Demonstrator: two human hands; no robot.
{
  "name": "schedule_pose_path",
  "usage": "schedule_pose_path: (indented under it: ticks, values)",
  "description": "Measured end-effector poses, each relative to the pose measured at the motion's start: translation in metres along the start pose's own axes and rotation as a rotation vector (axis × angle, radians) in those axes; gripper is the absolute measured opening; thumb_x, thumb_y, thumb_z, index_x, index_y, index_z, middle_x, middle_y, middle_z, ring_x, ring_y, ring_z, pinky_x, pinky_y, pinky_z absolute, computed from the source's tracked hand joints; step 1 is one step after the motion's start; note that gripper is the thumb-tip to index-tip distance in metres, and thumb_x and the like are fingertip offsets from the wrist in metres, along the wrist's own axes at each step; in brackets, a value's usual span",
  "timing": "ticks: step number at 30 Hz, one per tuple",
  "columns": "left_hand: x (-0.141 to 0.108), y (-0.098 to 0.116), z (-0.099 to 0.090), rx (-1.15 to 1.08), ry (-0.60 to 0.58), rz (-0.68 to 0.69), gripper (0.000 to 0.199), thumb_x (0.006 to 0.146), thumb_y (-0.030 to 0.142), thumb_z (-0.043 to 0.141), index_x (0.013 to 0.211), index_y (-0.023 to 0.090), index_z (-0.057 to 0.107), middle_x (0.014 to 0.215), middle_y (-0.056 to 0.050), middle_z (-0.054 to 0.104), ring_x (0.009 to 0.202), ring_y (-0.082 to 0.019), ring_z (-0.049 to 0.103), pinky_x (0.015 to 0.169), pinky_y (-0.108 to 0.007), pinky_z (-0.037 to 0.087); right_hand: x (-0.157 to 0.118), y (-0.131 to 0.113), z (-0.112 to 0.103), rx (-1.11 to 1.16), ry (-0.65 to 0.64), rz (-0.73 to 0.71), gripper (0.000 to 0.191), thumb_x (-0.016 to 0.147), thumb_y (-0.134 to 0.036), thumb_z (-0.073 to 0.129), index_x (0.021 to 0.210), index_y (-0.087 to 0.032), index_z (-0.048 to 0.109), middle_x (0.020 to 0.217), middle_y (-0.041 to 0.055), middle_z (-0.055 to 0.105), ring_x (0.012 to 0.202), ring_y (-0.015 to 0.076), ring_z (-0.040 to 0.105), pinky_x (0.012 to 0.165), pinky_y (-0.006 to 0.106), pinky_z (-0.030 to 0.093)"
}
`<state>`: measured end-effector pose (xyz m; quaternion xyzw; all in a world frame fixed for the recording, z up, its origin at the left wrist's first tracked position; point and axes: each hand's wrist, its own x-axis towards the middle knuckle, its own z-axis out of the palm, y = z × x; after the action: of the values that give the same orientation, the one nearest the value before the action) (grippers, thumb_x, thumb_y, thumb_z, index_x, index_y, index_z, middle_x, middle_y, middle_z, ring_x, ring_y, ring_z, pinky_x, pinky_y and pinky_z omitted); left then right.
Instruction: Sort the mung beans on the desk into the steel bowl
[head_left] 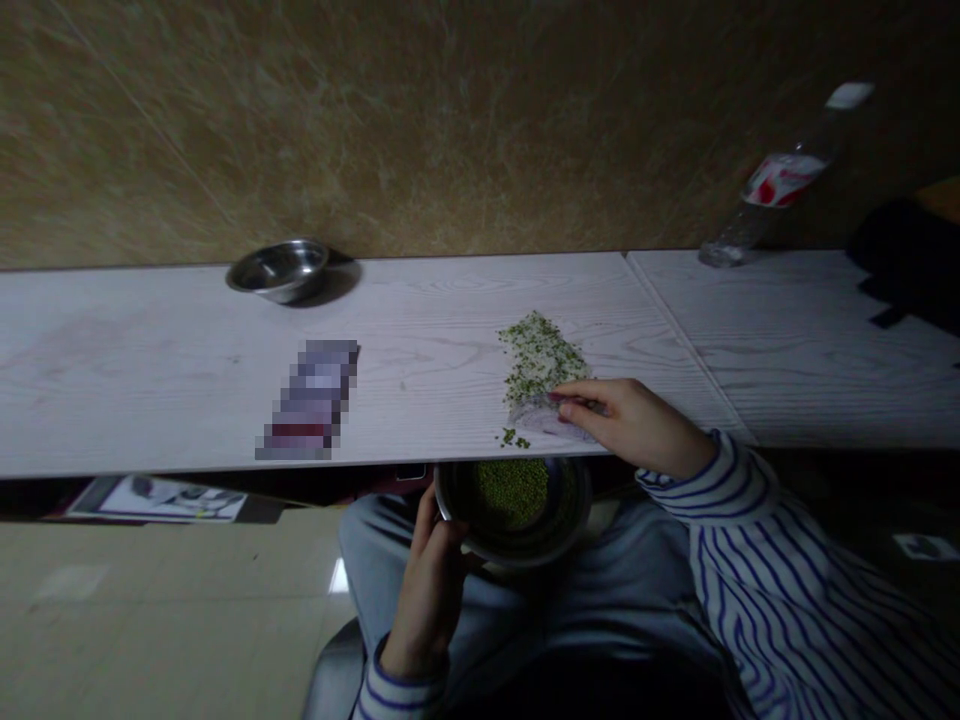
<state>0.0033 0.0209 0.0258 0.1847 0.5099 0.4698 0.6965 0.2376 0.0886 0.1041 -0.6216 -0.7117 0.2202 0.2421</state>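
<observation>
My left hand [435, 570] is closed on the rim of a metal bowl [574, 530], held just below the table's front edge, over my lap. Green beans [512, 490], which look like mung beans, lie in the bowl. On the table, my right hand [626, 420] pinches a thin, see-through plastic piece [544, 416]; its exact kind is unclear. That piece lies flat against the near side of a spread of mixed green beans and white grains [541, 350]. A few loose green beans [513, 438] sit close to the edge, above the bowl.
A second metal bowl [281, 272] stands by the wall at the back left. Nearer is a flat, pixelated rectangular object [307, 400]. A clear plastic bottle [780, 180] stands at the back right, beside a dark item [907, 260]. The white table [420, 350] has a seam on the right.
</observation>
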Motion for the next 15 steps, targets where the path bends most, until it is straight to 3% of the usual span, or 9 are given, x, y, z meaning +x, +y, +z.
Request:
schedule_pose_path:
  ticks: [5, 15]
  values:
    - [0.0027, -0.0008, -0.0046, 0.013, 0.012, 0.003, 0.065, 0.067, 0.022, 0.058, 0.131, 0.030, 0.052, 0.114, -0.004, 0.064, 0.085, -0.020, 0.058, 0.067, -0.030, 0.047, 0.0054, 0.0039, -0.0021, -0.011, 0.050, 0.007, 0.028, 0.086, -0.023, 0.056, 0.108, -0.020, 0.073, 0.100, 0.0054, 0.077, 0.084, 0.0189, 0.071, 0.074, 0.028, 0.056]
    - [-0.0008, 0.0006, -0.0030, -0.003, 0.022, -0.001, 0.063, 0.067, 0.022, 0.060, 0.130, 0.029, 0.054, 0.111, -0.003, 0.065, 0.090, -0.021, 0.057, 0.069, -0.031, 0.049, 0.0046, 0.0007, 0.0020, -0.014, 0.017, -0.025, 0.031, 0.087, -0.024, 0.053, 0.111, -0.020, 0.072, 0.107, 0.0062, 0.075, 0.094, 0.0213, 0.070, 0.084, 0.033, 0.055]
